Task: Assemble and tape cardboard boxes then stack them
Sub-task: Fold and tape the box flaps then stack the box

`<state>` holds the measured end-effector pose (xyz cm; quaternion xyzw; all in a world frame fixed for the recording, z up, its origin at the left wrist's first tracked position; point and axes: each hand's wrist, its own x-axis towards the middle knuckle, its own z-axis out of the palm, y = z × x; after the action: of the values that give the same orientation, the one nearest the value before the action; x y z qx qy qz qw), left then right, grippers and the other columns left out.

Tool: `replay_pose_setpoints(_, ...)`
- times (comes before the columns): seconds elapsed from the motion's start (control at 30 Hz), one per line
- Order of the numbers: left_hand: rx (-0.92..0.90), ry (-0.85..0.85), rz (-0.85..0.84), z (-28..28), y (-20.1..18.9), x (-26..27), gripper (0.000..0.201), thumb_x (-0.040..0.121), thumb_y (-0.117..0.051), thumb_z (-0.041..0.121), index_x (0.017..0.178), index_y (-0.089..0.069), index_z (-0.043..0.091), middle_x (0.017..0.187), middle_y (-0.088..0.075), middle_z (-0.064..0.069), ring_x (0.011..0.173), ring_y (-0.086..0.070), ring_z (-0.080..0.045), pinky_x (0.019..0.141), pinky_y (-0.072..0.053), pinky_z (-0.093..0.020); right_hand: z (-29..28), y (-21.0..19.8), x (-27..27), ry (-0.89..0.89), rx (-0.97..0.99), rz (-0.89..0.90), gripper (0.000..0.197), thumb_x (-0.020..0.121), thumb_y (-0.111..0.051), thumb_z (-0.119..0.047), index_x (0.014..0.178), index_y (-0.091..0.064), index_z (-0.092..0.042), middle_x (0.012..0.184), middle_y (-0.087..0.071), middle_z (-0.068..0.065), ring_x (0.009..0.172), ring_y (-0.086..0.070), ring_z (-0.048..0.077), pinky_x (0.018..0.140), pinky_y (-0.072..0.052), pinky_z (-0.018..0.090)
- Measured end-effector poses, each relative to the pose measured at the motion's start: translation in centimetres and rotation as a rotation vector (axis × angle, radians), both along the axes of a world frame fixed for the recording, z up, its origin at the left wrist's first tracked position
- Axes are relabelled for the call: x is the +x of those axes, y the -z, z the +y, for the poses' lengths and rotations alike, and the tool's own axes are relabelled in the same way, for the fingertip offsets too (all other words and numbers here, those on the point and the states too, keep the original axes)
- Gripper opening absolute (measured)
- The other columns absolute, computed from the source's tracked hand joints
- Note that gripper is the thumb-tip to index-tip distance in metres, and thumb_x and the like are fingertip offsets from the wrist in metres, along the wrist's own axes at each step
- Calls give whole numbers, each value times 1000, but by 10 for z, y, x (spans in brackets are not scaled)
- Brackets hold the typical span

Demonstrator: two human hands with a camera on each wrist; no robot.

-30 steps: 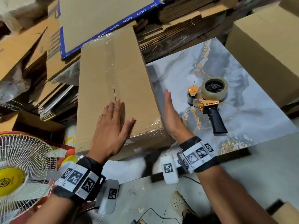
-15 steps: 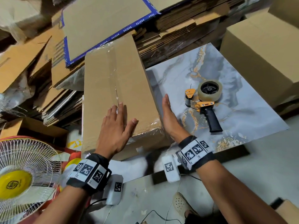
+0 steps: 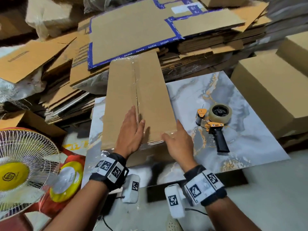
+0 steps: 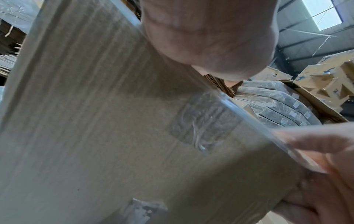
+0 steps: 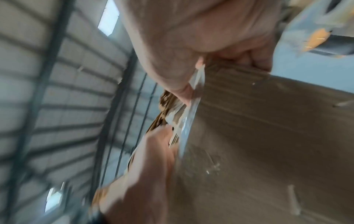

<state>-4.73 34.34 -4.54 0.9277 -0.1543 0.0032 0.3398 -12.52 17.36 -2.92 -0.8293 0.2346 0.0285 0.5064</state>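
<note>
A long brown cardboard box (image 3: pixel 150 90) lies on the marble table (image 3: pixel 250 139), with clear tape along its centre seam and over its near edge. My left hand (image 3: pixel 131 132) rests flat on the box top beside the seam, fingers straight. My right hand (image 3: pixel 179 142) covers the near right corner, thumb along the taped top edge and fingers against the right side. The left wrist view shows the box's near face (image 4: pixel 114 121) with tape patches. The blurred right wrist view shows my right hand (image 5: pixel 191 37) pressed on the taped box edge (image 5: pixel 268 136).
An orange tape dispenser (image 3: pixel 214 125) with a black handle lies on the table, right of the box. Assembled boxes (image 3: pixel 266 97) stand stacked at the right. Flat cardboard piles (image 3: pixel 133 30) fill the back. A white fan (image 3: pixel 20 164) stands at the left.
My right hand left the box's right side and came back to its near right corner. My left hand stays flat on top, now closer to the seam. The box sits further onto the table.
</note>
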Motion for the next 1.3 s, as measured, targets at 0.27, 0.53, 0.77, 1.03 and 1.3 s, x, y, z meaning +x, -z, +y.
replay_pose_setpoints(0.27, 148, -38, -40, -6, 3, 3, 76, 99, -27, 48, 159, -13, 3, 163, -25, -22, 151, -22, -34, 124, -19, -48, -9, 4, 11, -8, 18, -36, 20, 100, -54, -34, 104, -63, -17, 102, -66, 3, 103, -60, 32, 77, -40, 35)
replay_pose_setpoints(0.53, 151, -58, 8, -8, 5, 3, 71, 106, -30, 45, 161, -6, 7, 166, -15, -20, 155, -13, -32, 127, -10, -43, -32, 12, 11, -161, -8, -67, 32, 95, -65, -36, 123, -68, -22, 112, -74, -4, 107, -67, 21, 88, -51, 33)
replay_pose_setpoints(0.77, 2, -70, 106, -7, -13, 8, 69, 110, -34, 35, 161, 2, 6, 169, 0, -15, 156, 1, -30, 126, 1, -38, 1, -15, 30, -382, -664, -39, 79, 103, -47, -43, 161, -5, -9, 168, -3, 19, 156, 0, 32, 123, -5, 51)
replay_pose_setpoints(1.03, 441, -173, -27, 44, -8, 21, 82, 104, -30, 57, 161, 12, 15, 167, 12, -21, 154, 14, -36, 123, 5, -53, 6, 3, 44, -686, -885, -23, 76, 105, -21, -57, 161, 5, -12, 169, 9, 14, 156, 12, 28, 124, 7, 48)
replay_pose_setpoints(1.3, 445, -116, -60, 61, -3, 29, 80, 104, -27, 58, 161, 13, 20, 168, 11, -15, 155, 14, -31, 123, 5, -52, -6, -4, 47, -800, -829, -28, 76, 102, -30, -63, 162, 2, -29, 169, 7, 11, 156, 11, 24, 123, 6, 45)
